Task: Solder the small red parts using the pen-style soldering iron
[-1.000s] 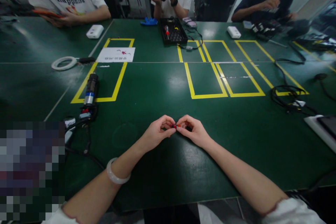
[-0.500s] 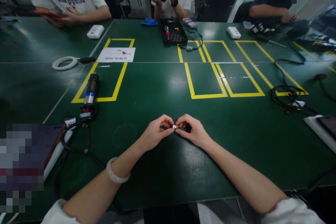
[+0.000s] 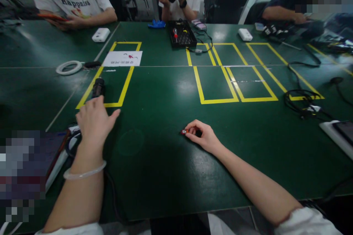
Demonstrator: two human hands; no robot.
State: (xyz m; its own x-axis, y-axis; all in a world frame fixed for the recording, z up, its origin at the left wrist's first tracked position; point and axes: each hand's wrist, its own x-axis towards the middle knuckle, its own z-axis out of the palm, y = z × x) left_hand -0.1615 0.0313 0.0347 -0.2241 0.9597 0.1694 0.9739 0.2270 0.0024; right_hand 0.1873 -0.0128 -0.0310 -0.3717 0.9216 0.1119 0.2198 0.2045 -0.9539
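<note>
Above the green table, my left hand [image 3: 93, 119] has its thumb spread wide and its fingers stretched forward. It hovers over or touches a black cylindrical device [image 3: 98, 86] with a cable; I cannot tell which. The hand covers most of the device, and only its black far end shows. My right hand [image 3: 202, 136] is at the middle of the table, thumb and fingers pinched on a small red and silver piece [image 3: 184, 132]. That piece is too small to name, and its left end sticks out past the fingertips.
Yellow tape outlines [image 3: 219, 101] mark the table. A white paper sheet [image 3: 123, 58], a white ring-shaped coil [image 3: 68, 68] and a black tray [image 3: 183, 38] with a red screwdriver lie farther back. Black cables [image 3: 300, 99] are coiled at right. Several people sit opposite.
My left hand has let go of the small piece and moved left to the black cylindrical device. My right hand keeps its pinch on the piece, in about the same place.
</note>
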